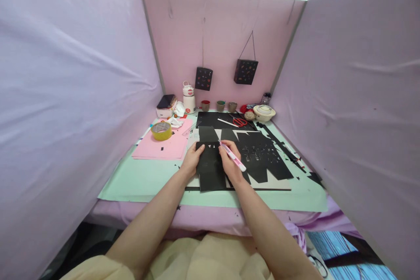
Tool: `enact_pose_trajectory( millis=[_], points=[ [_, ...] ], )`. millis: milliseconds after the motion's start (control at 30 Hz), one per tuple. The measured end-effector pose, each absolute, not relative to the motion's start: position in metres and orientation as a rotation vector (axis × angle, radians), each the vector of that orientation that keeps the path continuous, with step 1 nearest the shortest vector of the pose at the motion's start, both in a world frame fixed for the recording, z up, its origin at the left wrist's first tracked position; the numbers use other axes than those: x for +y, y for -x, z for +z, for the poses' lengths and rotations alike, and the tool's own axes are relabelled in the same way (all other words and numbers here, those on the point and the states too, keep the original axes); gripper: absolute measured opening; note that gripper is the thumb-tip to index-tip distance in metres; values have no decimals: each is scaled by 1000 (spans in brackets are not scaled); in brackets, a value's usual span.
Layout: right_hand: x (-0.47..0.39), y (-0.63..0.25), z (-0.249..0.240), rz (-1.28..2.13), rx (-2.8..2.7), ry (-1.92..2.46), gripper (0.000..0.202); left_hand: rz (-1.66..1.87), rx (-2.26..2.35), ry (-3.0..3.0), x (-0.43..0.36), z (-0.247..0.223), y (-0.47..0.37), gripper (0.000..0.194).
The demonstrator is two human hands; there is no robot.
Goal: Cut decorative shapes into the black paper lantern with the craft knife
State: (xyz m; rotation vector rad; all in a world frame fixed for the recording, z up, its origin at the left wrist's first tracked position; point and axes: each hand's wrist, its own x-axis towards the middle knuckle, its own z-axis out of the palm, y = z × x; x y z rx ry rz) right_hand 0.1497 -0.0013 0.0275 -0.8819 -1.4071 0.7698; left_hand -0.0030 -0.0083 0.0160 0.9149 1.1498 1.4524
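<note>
My right hand (231, 167) is closed around a pink and white craft knife (235, 158), its tip pointing up and left at the top edge of a black paper piece (211, 168). Small pale triangular openings show along that edge. On the left side, my left hand (191, 160) grips the same piece, thumb on top and fingers partly hidden. Beside my right hand lies a larger black paper cutout (262, 153) with tabs and many small cut shapes. Both rest over a pale board (275, 183).
Pink paper (154, 148) with a yellow tape roll (161, 131) lies left. Behind are red-handled scissors (239, 121), a white bottle (189, 104), small paint cups (221, 106) and a lidded bowl (264, 113). Black paper strips (282, 145) lie right. Decorated black boxes (246, 71) hang at the back.
</note>
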Motion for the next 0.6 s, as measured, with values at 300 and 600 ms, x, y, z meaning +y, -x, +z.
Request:
enact_pose_trajectory(
  millis=[300, 600],
  points=[
    [1, -148, 20, 849, -1493, 814, 19, 1448, 1138, -902, -9, 19, 3, 30],
    [-1, -147, 21, 809, -1560, 777, 16, 1464, 1116, -857, -12, 22, 0, 29]
  ],
)
